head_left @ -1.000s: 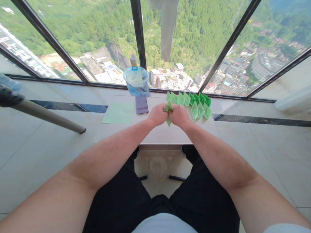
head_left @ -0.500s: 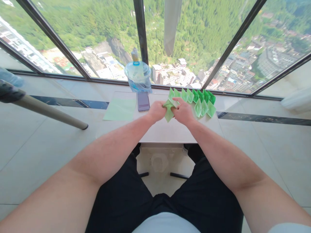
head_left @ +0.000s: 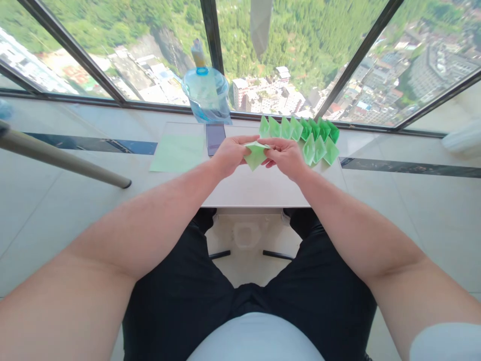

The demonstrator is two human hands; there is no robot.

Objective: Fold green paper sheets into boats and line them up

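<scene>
Both of my hands hold one folded light-green paper piece (head_left: 255, 154) just above a small white table (head_left: 259, 193). My left hand (head_left: 231, 153) pinches its left side and my right hand (head_left: 286, 156) pinches its right side, fingers closed on the paper. Right of my hands, several finished green paper boats (head_left: 306, 135) stand in two rows on the table. A flat light-green paper sheet (head_left: 177, 152) lies at the table's left end, and a dark phone (head_left: 215, 138) lies beside it.
A large clear water bottle (head_left: 206, 95) stands on the window ledge behind the phone. A grey pole (head_left: 63, 160) slants in from the left over the tiled floor. Floor-to-ceiling windows with dark frames run behind the table. My legs in black trousers are under the table.
The paper piece has been pulled open from a narrow upright shape into a wider flat one, and my hands have moved slightly apart. The view has tilted downward.
</scene>
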